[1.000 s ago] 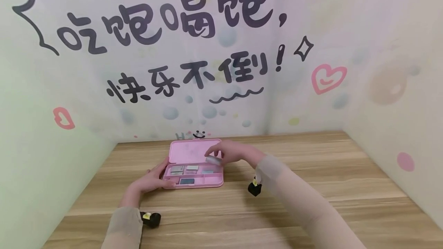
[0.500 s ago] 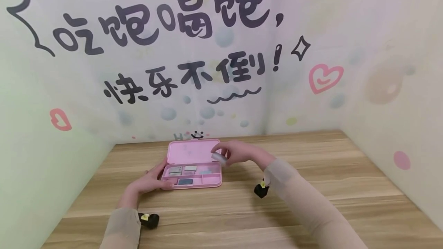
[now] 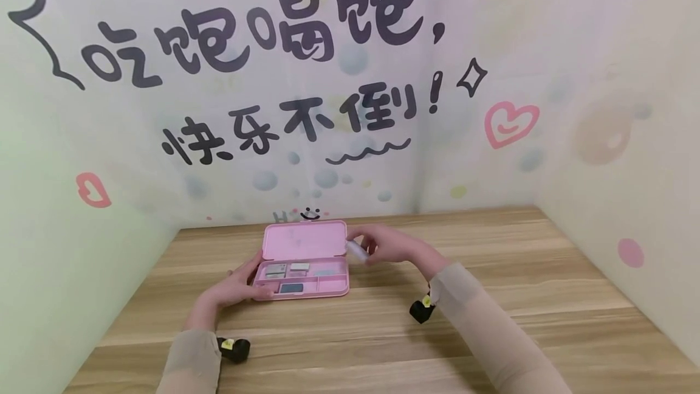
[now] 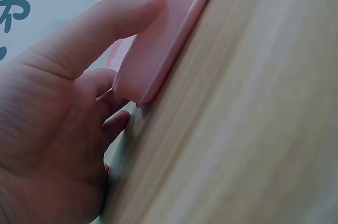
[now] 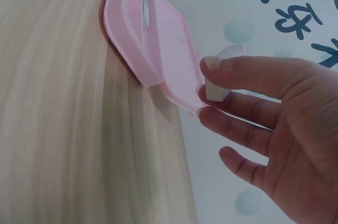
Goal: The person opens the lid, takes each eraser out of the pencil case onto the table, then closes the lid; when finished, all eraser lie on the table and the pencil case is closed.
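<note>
A pink pencil case (image 3: 333, 285) lies near the back of the table with its lid (image 3: 306, 241) raised open behind it. My left hand (image 3: 231, 292) grips the case's left end; in the left wrist view the thumb lies over the pink wall (image 4: 153, 60), fingers around the corner. Just right of the case, my right hand (image 3: 391, 244) pinches a small white eraser (image 5: 215, 93) between thumb and fingertips, above the table. Inside the case sit several small pale blocks (image 3: 276, 270) in the rear compartment and a dark blue-grey block (image 3: 291, 288) in the front one.
The wooden table (image 3: 339, 345) stretches in front and to the right of the case. A white printed backdrop (image 3: 465, 157) rises close behind the lid. Black wrist cameras (image 3: 235, 349) hang beside both cuffs.
My right hand has moved right with the eraser, from over the case to beside its right edge. The left hand keeps its hold on the case.
</note>
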`<state>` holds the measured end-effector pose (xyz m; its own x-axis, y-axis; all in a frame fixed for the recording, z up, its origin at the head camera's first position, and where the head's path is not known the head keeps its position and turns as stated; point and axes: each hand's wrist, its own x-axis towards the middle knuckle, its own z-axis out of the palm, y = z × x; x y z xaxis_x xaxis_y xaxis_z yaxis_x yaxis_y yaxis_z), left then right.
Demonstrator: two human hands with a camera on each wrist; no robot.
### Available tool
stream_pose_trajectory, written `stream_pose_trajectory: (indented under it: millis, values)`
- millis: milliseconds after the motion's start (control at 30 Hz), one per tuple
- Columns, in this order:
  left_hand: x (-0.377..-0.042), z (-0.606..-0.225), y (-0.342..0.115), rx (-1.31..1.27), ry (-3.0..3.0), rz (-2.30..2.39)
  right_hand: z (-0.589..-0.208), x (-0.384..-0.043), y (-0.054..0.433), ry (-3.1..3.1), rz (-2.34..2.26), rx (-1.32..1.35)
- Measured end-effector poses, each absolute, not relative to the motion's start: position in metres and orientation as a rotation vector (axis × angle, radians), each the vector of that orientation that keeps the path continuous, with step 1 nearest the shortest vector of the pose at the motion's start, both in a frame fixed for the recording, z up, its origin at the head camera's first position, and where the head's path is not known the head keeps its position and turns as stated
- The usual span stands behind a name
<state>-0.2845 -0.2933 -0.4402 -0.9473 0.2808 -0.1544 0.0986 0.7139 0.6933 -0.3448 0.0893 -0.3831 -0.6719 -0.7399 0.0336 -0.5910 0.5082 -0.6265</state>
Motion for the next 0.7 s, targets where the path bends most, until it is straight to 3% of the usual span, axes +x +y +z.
stream_pose_trajectory:
  millis: [700]
  values:
    - [-0.286, -0.442, -0.295, 0.290, 2.662, 1.068, -0.413, -0.339, 0.109, 2.664, -1.255, -0.867]
